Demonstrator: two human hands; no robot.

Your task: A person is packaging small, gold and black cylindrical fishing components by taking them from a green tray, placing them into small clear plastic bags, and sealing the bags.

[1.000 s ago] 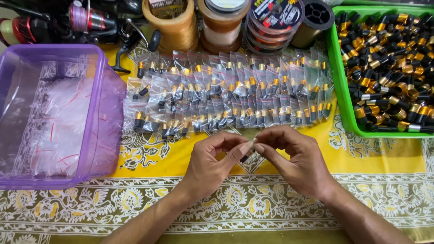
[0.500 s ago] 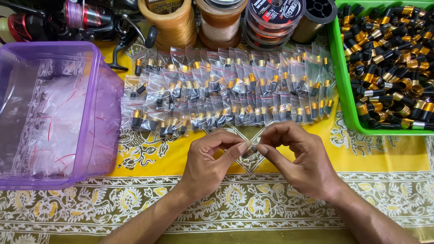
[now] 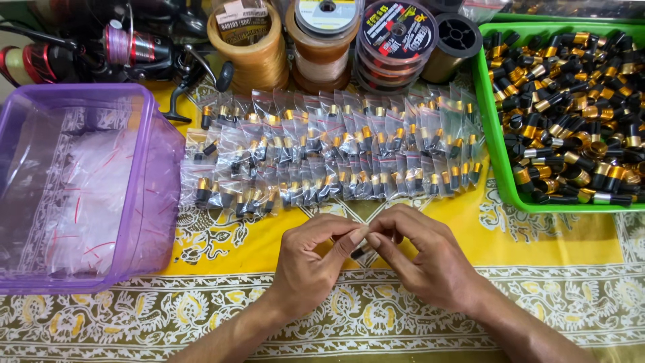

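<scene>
At the far left of the frame sat a purple plastic tub, its bottom covered with empty clear bags with red strips. Above it, in the upper left corner, lay fishing reels. Right of the tub, across the middle of the picture, rows of small clear bags overlapped on a yellow patterned cloth, each holding a little black-and-gold part. Behind those rows, along the top edge, stood spools of fishing line. Just below the rows, at lower centre, the left hand and the right hand met fingertip to fingertip, both curled and pinching one small clear bag between thumbs and forefingers; a dark part showed inside it, just above the cloth. Most of that bag was hidden by the fingers. At the upper right of the frame, a green tray was heaped with loose black-and-gold parts, well apart from the hands.
</scene>
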